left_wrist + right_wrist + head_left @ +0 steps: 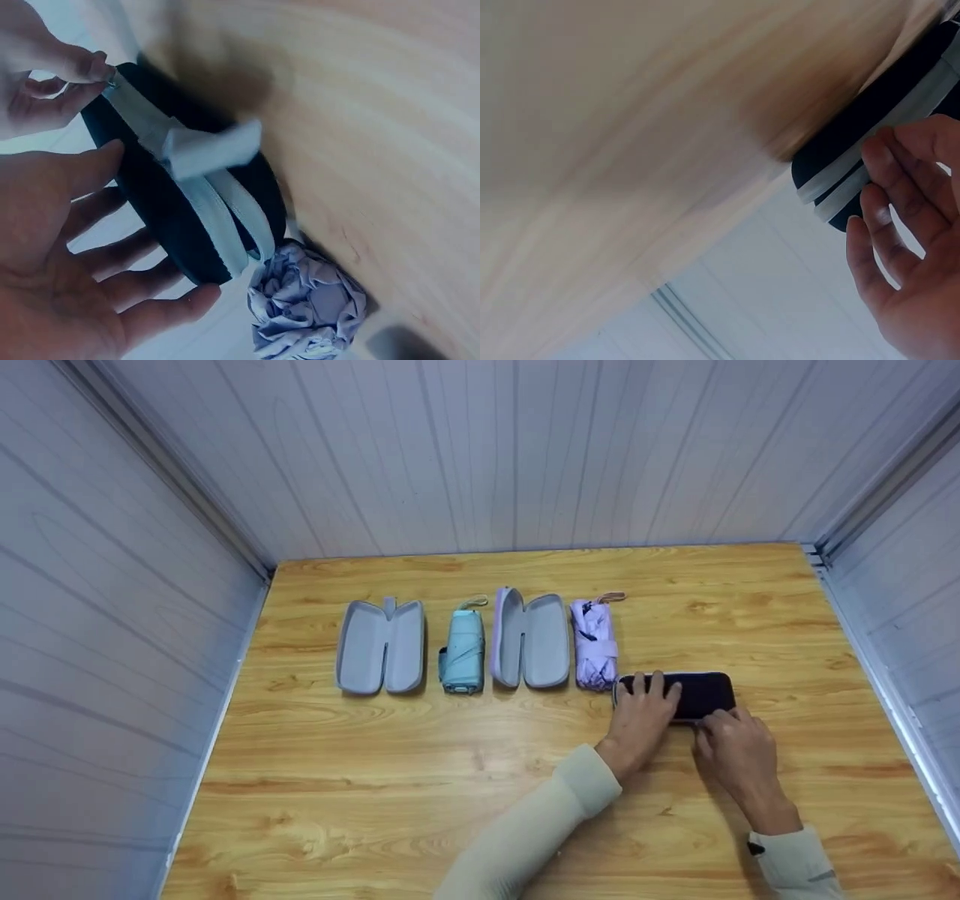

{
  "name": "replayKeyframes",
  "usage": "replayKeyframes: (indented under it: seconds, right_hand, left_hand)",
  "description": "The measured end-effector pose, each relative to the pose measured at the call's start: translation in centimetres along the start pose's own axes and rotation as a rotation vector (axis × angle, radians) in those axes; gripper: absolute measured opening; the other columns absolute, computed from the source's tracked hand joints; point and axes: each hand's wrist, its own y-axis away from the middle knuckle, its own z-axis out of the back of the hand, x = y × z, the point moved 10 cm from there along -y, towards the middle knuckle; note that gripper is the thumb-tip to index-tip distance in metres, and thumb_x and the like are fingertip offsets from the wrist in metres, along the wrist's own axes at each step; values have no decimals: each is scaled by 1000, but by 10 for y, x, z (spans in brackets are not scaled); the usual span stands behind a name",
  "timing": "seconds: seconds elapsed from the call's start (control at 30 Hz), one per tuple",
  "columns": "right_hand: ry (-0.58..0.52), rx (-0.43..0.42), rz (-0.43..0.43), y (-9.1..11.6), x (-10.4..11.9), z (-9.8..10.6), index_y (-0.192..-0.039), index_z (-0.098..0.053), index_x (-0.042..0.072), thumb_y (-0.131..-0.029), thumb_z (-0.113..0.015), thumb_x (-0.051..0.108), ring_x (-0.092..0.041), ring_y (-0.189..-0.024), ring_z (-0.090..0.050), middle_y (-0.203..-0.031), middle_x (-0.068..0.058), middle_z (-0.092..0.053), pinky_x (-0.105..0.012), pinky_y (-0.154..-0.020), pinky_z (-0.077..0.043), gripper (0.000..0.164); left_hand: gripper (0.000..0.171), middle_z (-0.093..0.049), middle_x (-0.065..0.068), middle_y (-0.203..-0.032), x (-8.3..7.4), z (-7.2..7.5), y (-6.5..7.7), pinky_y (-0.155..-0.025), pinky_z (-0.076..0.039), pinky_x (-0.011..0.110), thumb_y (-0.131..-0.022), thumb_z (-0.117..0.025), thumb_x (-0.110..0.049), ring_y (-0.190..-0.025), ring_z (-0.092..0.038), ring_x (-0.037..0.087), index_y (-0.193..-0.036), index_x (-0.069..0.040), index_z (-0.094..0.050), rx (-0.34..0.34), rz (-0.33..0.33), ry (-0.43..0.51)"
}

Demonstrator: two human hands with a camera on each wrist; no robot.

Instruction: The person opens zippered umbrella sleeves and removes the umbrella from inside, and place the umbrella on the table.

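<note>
A black zippered case (705, 697) with pale zipper tape lies on the table at the right. My left hand (637, 720) rests on its left part, fingers spread and fairly straight over the top. At the case's near right side, my right hand (741, 750) pinches the small metal zipper pull (111, 77) between thumb and finger. The left wrist view shows a pale fabric loop (214, 150) sticking out from the case's zipped side, where the tape stands parted along one stretch. Just left of the case lies a folded lilac umbrella (596, 652), close to my left fingertips.
Left of the lilac umbrella stand an opened case with grey lining and lilac outside (546, 641), a folded light-blue umbrella (465, 652) and another opened grey case (364, 649), all in a row. White panel walls (480, 457) enclose the wooden table (420, 795) at the back and sides.
</note>
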Motion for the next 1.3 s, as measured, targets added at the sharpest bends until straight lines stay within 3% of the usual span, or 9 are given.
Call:
replayKeyframes:
  seconds: [0.2, 0.5, 0.77, 1.3]
  right_hand:
    - [-2, 22, -16, -1, 7, -2, -82, -75, -7, -79, -82, -5, -38, -75, -62, -78, -19, -72, -56, -67, -54, 7]
    - [-12, 3, 21, -3, 21, -5, -80, -75, -6, -78, -83, -4, -37, -71, -60, -76, -18, -70, -53, -63, -54, 9]
    - [-10, 12, 61, -5, 31, -9, -79, -73, -6, -80, -84, -2, -35, -73, -60, -75, -17, -69, -50, -62, -54, 12]
    - [-39, 38, 103, -6, 44, -14, -86, -76, -5, -78, -86, -2, -36, -76, -61, -77, -16, -70, -52, -65, -55, 13]
  left_hand:
    - [45, -61, 2, -147, 0, -2, 1, -94, -60, 39, -111, -49, -15, -130, -63, 22, -151, -33, -59, 7, -1, -12]
    - [50, -56, 2, -154, -2, -8, 0, -99, -58, 39, -111, -51, -15, -137, -58, 22, -157, -34, -52, 92, -12, 6]
    - [48, -57, 1, -152, -1, -7, 0, -98, -58, 38, -111, -52, -17, -135, -60, 21, -156, -35, -53, 59, -9, -8]
    - [52, -53, 1, -156, -1, -10, 2, -102, -56, 40, -108, -59, -23, -139, -55, 23, -158, -34, -50, 100, -7, 42]
